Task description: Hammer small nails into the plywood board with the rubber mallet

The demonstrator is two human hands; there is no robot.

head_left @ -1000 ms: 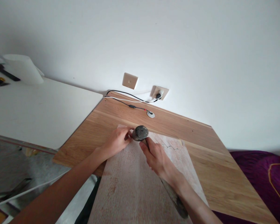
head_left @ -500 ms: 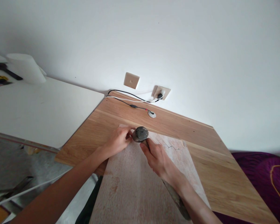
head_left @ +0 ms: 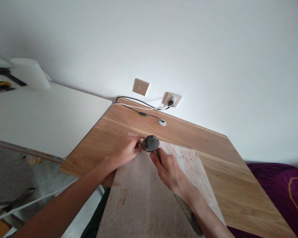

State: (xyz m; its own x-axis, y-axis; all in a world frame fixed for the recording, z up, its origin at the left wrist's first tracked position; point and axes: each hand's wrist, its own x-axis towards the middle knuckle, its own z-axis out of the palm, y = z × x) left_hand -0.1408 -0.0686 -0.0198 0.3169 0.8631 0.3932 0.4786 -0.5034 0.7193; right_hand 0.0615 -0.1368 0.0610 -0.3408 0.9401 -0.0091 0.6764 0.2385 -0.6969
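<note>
My right hand (head_left: 169, 171) is wrapped round the handle of a hammer (head_left: 150, 143), close under its dark rounded head. The handle runs back under my forearm to its end at the lower right. The head hovers over the far end of a pale whitewashed board (head_left: 144, 195) lying on a wooden table (head_left: 228, 172). My left hand (head_left: 125, 150) rests on the board's far left corner, fingers pinched together right beside the hammer head; what they hold is too small to make out. A row of small notches or staples (head_left: 181, 156) shows on the board to the right.
A white table (head_left: 39, 115) adjoins on the left, with a paper roll (head_left: 31, 72) and tools (head_left: 1, 84) at its far end. Cables (head_left: 139, 107) run from a wall socket (head_left: 172, 99) to a small metal disc (head_left: 162, 122). A purple cushion (head_left: 283, 191) lies at the right.
The view has shifted slightly; hands and hammer stay almost in the same place, the hammer head a touch lower over the board.
</note>
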